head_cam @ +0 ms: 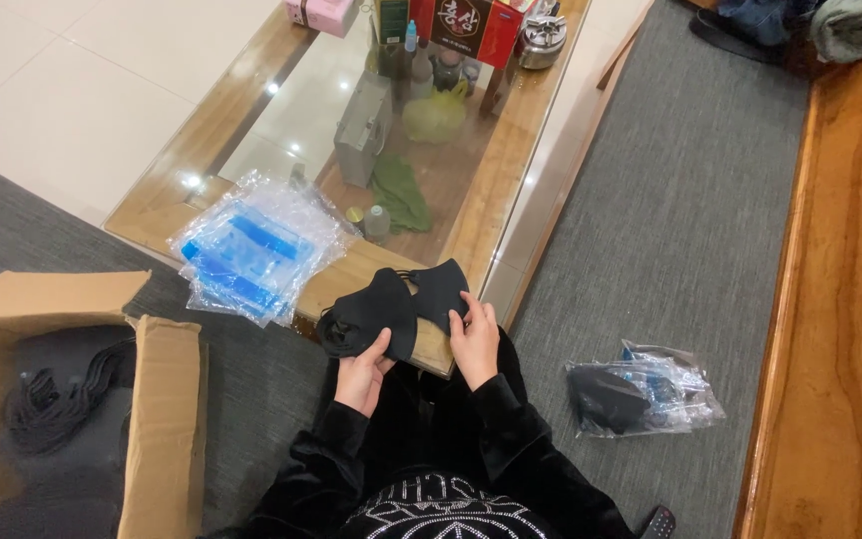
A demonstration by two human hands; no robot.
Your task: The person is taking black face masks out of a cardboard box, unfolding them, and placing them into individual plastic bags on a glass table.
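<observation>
Both hands work at the near corner of the glass-topped table (pixel 251 90), left hand (pixel 363 371) pinching the black face masks (pixel 391 309), right hand (pixel 475 339) apparently pressing them flat, so squaring the edges keeps the stack neat.

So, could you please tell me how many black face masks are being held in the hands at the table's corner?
2: one under the left hand at the left, one under the right hand at the right. More may be stacked beneath, hidden.
</observation>
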